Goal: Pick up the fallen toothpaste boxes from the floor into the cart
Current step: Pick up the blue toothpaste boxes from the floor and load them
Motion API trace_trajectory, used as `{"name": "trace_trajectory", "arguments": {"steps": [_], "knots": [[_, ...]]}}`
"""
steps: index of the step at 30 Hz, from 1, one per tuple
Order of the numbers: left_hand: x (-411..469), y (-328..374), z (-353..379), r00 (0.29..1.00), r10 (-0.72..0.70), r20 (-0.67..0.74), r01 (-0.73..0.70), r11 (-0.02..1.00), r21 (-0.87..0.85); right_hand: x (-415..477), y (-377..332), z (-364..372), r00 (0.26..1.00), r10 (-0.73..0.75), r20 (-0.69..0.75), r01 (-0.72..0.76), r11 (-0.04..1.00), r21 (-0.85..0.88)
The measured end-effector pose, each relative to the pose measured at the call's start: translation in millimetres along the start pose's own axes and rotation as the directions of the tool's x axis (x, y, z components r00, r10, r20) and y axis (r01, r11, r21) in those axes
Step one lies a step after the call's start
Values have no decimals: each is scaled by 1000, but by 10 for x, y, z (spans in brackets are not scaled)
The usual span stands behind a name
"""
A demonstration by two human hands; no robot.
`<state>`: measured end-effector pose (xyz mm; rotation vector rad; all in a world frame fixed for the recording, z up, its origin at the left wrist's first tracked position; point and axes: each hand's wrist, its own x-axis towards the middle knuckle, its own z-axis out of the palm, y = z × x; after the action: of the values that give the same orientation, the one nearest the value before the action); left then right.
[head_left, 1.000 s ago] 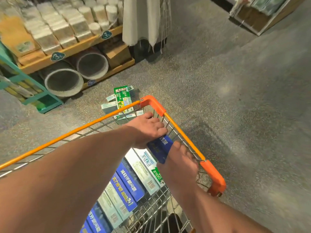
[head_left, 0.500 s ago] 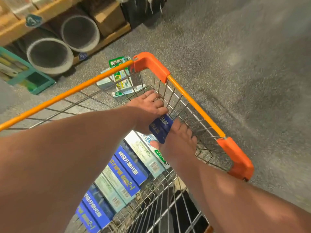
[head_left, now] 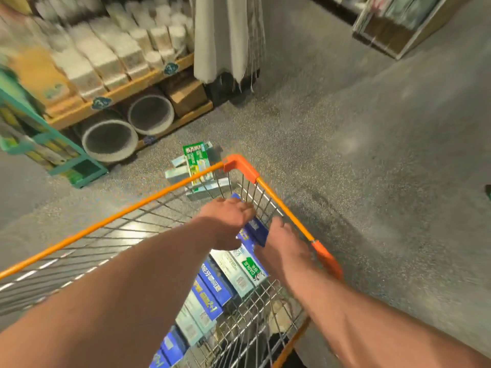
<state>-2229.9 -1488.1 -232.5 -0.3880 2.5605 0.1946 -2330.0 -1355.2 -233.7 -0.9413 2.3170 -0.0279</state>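
Note:
Both my hands are inside the wire cart [head_left: 281,205], which has an orange rim. My left hand [head_left: 227,221] and my right hand [head_left: 285,245] hold a dark blue toothpaste box [head_left: 255,231] between them, near the cart's front right corner. Below it, a row of blue and pale green toothpaste boxes [head_left: 212,290] lies along the cart's bottom. Beyond the cart's front rim, a small pile of green and pale fallen toothpaste boxes [head_left: 195,166] rests on the floor.
A wooden shelf [head_left: 119,91] of white packages stands at the left, with two large round tubes [head_left: 110,139] beneath it. A teal rack [head_left: 66,166] is at far left, a hanging white cloth [head_left: 225,35] behind, a display stand [head_left: 403,30] at top right.
The view tilted down and then back up. Both hands stayed on the blue box and shifted it a little toward the cart's front right corner.

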Motion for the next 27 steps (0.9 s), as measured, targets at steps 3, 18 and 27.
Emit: {"name": "trace_trajectory", "arguments": {"steps": [3, 18, 27], "knots": [[-352, 132, -428, 998, -19, -59, 19, 1000, -1, -303, -58, -425, 1000, 1, 15, -1, 999, 51], [-1103, 1817, -2286, 974, 10, -227, -1, 999, 41, -2029, 1185, -2481, 973, -99, -208, 98, 995, -20], [-763, 3355, -2638, 962, -6, -273, 4, 1000, -6, -2512, 2718, -2883, 957, -129, -261, 117, 991, -62]]}}
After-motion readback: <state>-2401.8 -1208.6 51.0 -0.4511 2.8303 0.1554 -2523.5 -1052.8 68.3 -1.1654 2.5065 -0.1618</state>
